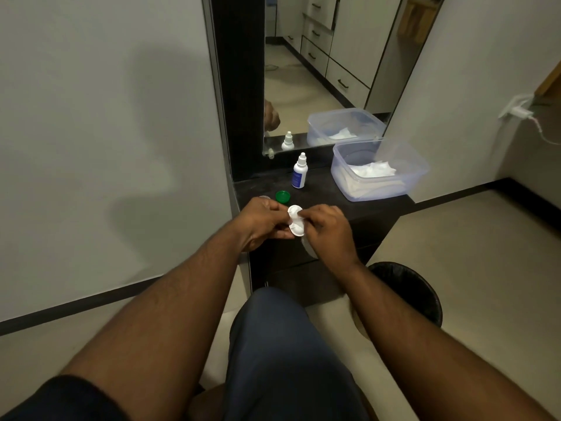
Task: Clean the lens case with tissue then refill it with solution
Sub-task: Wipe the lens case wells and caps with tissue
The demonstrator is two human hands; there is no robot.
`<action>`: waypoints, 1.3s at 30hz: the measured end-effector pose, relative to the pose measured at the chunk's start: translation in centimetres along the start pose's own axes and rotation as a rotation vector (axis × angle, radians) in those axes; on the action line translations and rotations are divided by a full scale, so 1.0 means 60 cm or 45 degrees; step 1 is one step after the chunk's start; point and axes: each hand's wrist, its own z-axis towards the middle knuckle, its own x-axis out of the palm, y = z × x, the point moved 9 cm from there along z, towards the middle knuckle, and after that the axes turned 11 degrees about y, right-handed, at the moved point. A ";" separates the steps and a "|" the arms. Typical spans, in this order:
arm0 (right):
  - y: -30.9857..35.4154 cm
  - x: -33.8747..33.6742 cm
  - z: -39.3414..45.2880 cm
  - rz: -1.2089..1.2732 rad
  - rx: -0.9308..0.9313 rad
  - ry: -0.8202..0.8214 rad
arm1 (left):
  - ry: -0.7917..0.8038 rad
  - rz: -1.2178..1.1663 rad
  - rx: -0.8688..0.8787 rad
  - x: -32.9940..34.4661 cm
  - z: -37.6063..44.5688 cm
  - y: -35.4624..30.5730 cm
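Left hand: pinches the white lens case by its left edge, above the front of the dark shelf
Right hand: fingertips closed on the case's right side; tissue not distinguishable
Green cap: on the shelf, just behind the hands
Solution bottle: upright, capped, near the mirror
Plastic tub: right of the bottle, white tissues inside
Bin: on the floor, lower right

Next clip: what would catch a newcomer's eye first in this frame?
Both hands meet at the shelf's front edge, the left hand and right hand holding the white lens case. Behind them lie a green cap and an upright solution bottle. A clear tub of tissues sits further right, by the mirror.
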 end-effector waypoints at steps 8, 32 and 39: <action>0.017 -0.004 0.016 -0.152 -0.291 0.254 | 0.102 0.055 0.018 0.008 -0.006 -0.007; 0.029 0.000 0.033 -0.121 -0.131 0.297 | 0.241 0.037 0.029 0.017 -0.014 -0.014; 0.036 0.000 0.029 -0.148 -0.144 0.293 | 0.233 0.066 0.024 0.013 -0.010 -0.011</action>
